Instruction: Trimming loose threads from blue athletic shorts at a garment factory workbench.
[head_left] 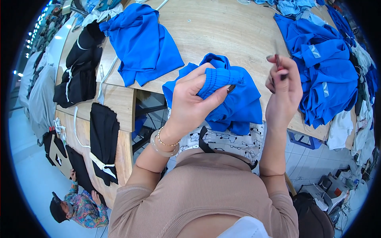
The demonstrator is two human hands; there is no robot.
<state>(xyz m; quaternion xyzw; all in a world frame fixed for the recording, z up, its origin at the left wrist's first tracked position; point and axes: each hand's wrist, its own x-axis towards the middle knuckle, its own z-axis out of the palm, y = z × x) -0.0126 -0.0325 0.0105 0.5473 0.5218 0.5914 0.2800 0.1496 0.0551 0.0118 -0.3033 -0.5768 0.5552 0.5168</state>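
Note:
My left hand (194, 97) is closed on the gathered elastic waistband (222, 79) of a bright blue garment, thumb on top and fingers behind. The rest of that blue garment (242, 105) hangs in folds over my lap and the near table edge. To the right, my right hand (283, 87) is raised, apart from the cloth. Its fingers close round a small pointed tool with a red-and-dark handle (279, 65); the thin tip is blurred, so its exact kind is unclear.
Another blue garment (145, 45) lies at the far left of the wooden table (222, 25). Blue garments (323, 63) are piled at right. Black cloth bundles (81, 63) with white ties lie left. A co-worker (83, 208) in a patterned top handles black cloth at lower left.

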